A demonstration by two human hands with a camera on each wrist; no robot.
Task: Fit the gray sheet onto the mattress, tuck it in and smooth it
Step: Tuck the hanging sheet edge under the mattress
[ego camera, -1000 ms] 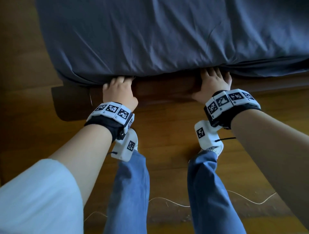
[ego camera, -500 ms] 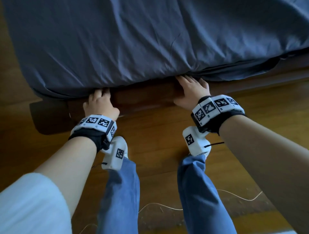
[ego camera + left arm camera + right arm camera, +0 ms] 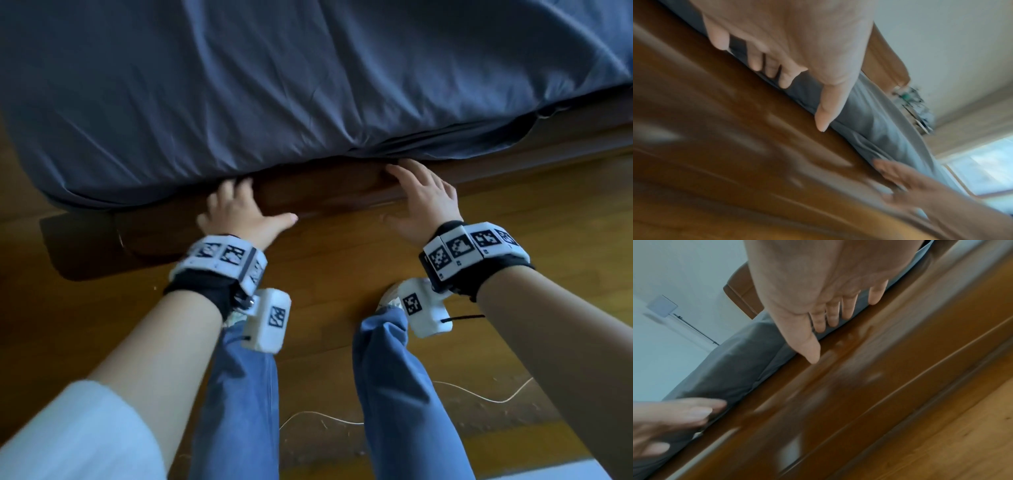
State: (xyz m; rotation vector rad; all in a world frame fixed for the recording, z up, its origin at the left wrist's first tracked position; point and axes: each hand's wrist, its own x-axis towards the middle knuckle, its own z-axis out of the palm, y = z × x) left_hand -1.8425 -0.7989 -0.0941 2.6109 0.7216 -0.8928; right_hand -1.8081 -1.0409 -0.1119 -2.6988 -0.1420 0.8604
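My left hand (image 3: 239,214) and right hand (image 3: 423,198), fingers spread flat and holding nothing, reach the gray sheet (image 3: 274,85) edge above the wooden bed frame (image 3: 325,192).

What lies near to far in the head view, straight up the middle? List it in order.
Jeans legs → thin cable on the wood floor → wrist bands → left hand and right hand → dark wooden bed frame → gray sheet over the mattress.

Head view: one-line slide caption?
Both hands, left hand and right hand, open at the gray sheet edge along the wooden bed frame.
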